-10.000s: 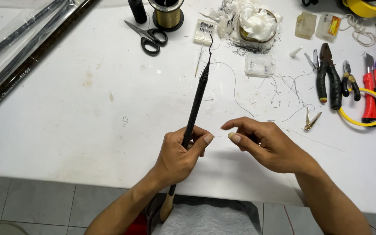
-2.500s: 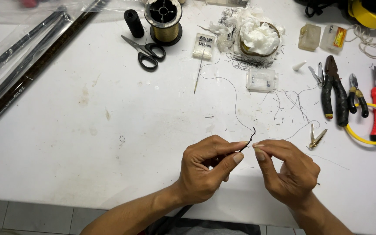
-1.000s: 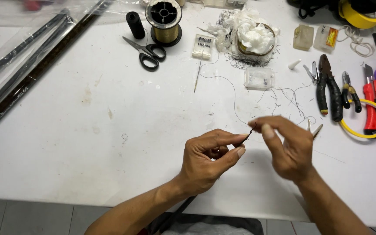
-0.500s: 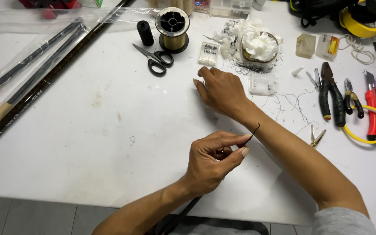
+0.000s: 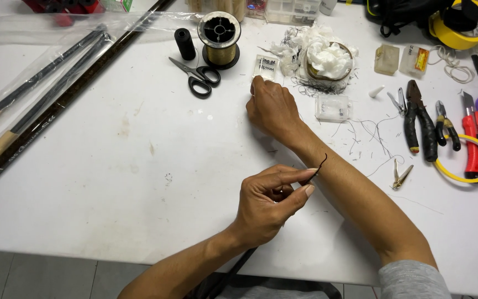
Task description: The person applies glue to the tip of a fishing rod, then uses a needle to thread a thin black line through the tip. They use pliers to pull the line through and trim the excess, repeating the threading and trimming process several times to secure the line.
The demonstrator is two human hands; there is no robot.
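My left hand (image 5: 269,205) hovers near the table's front edge, thumb and forefinger pinched on the thin curved tip of a black fishing rod (image 5: 320,165). The rod's shaft drops below the table edge beside my forearm. My right hand (image 5: 272,108) is stretched forward across the white table (image 5: 84,188), knuckles up and fingers curled down onto the surface just below a small clear packet (image 5: 265,65). What lies under those fingers is hidden. Loose bits of thin dark line (image 5: 369,133) are scattered to the right of my right arm.
Black scissors (image 5: 197,77), a spool of gold line (image 5: 219,39) and a black cylinder (image 5: 184,44) stand at the back. A white tissue wad (image 5: 327,58) and clear box (image 5: 333,108) are beside my right hand. Pliers (image 5: 419,124), a red knife (image 5: 474,144), a yellow ring (image 5: 466,169) lie right; bagged rods (image 5: 40,105) left.
My right hand left the rod tip and reached forward to the spot below the small packet. My left hand kept its pinch on the tip, which I earlier slid down to from mid-rod.
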